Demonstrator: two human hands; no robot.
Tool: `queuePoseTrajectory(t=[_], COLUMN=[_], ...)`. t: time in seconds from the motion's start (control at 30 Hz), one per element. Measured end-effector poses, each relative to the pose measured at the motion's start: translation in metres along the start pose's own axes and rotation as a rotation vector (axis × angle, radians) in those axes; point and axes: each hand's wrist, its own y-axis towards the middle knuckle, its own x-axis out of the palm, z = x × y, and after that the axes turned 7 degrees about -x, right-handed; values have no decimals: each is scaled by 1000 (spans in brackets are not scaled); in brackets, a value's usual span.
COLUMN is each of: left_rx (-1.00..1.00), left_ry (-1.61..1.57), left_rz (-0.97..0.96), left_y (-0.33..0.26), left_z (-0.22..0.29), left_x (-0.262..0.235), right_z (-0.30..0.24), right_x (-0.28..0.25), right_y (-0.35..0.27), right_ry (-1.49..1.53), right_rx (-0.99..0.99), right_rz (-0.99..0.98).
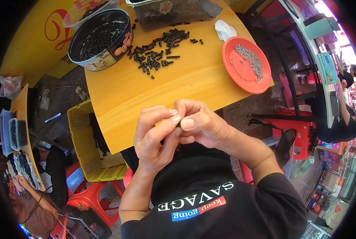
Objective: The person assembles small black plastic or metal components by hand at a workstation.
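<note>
My left hand [156, 137] and my right hand [202, 123] meet over the near edge of a yellow wooden table [194, 79]. Their fingertips pinch one small black part [179, 124] between them; most of it is hidden by the thumbs. A loose pile of small black parts [158, 49] lies on the far side of the table. To the right sits a red plate [247, 65] with several small grey metal pieces [249, 59].
A round tin [100, 40] full of black parts stands at the table's far left corner. A clear bag of parts [174, 12] lies at the far edge. A yellow crate [92, 147] rests on a red stool [92, 197] to my left. Another person sits at lower left.
</note>
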Motion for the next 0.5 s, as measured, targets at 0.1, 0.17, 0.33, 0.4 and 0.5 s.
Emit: queuePoseTrajectory(t=[0.1, 0.17, 0.33, 0.4, 0.5], left_rx=[7, -127, -292, -328, -510], left_ry=[25, 18, 11, 89, 240], left_rz=[-6, 2, 173, 304, 486], left_y=[0, -4, -12, -20, -46], left_z=[-3, 0, -4, -12, -34], left_x=[-5, -13, -52, -82, -130], right_z=[-1, -6, -38, -57, -100], right_x=[-5, -3, -5, -18, -70], right_y=[6, 11, 35, 53, 84], right_ry=[9, -64, -860, -1195, -1622], right_rx=[67, 146, 171, -70, -439], right_rz=[-30, -68, -110, 23, 205])
